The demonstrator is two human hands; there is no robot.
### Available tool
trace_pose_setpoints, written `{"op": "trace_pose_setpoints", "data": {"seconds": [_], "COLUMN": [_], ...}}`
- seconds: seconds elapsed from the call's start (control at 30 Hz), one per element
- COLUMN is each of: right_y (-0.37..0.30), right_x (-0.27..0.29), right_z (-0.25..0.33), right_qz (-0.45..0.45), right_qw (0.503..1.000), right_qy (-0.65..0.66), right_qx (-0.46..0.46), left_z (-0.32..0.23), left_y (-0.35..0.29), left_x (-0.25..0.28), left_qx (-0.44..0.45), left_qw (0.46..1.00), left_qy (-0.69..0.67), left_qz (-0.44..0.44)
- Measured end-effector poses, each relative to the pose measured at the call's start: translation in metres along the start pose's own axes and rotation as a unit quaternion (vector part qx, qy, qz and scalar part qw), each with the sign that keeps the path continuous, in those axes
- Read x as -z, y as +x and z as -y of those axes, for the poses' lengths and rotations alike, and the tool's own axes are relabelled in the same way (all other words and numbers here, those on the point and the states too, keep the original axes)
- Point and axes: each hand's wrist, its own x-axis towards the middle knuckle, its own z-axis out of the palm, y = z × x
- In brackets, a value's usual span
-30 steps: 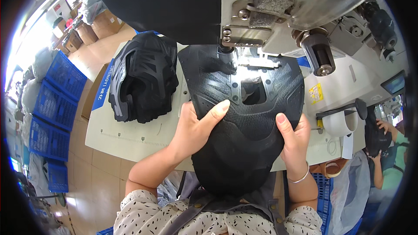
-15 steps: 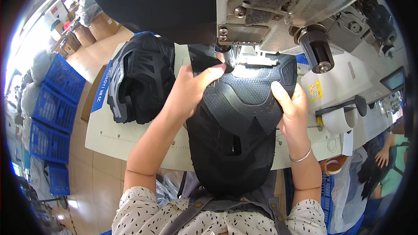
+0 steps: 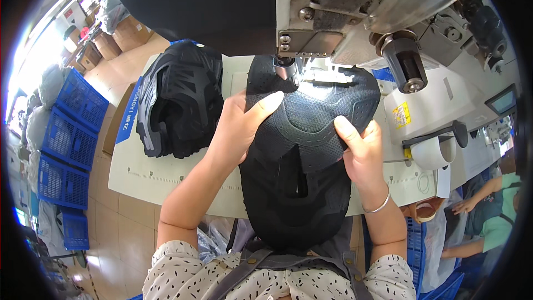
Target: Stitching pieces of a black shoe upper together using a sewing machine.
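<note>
My left hand (image 3: 240, 125) pinches the left edge of a black, grained shoe upper (image 3: 316, 108), its thumb on top and the other fingers mostly hidden underneath. On the upper's right near edge, my right hand (image 3: 363, 150) grips with the thumb above and fingers curled below. The upper's far part lies beneath the needle and presser foot (image 3: 286, 69) of a sewing machine (image 3: 311, 41), in bright lamp light. Its near end overlaps more black upper pieces (image 3: 294, 211), which hang over the table edge toward my lap.
A stack of black shoe uppers (image 3: 180, 100) lies left on the pale table (image 3: 139, 172). A white cup-shaped holder (image 3: 430, 154) stands right. Blue crates (image 3: 69, 139) line the floor at left. Another person's arm (image 3: 477, 194) shows at far right.
The raised black fold by the needle now lies flat. My left thumb has drawn back slightly from the needle, and my right hand has shifted left and nearer. The other person's arms have moved.
</note>
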Motion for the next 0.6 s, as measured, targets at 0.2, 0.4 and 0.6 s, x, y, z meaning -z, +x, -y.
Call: {"op": "trace_pose_setpoints", "data": {"seconds": [0.2,0.4,0.6], "right_y": [-0.009,-0.015,-0.021], "right_x": [-0.004,-0.007,-0.015], "right_z": [0.001,-0.005,-0.009], "right_qz": [0.018,0.032,0.067], "right_qw": [0.998,0.996,0.993], "right_qy": [0.005,0.016,0.019], "right_qx": [-0.067,-0.084,-0.093], "left_z": [-0.002,0.010,0.015], "left_y": [-0.018,-0.030,-0.041], "left_x": [0.000,0.005,0.000], "left_qx": [0.019,0.016,0.019], "left_qw": [0.999,0.996,0.999], "left_qy": [0.039,0.067,0.037], "left_qz": [-0.032,-0.050,-0.036]}}
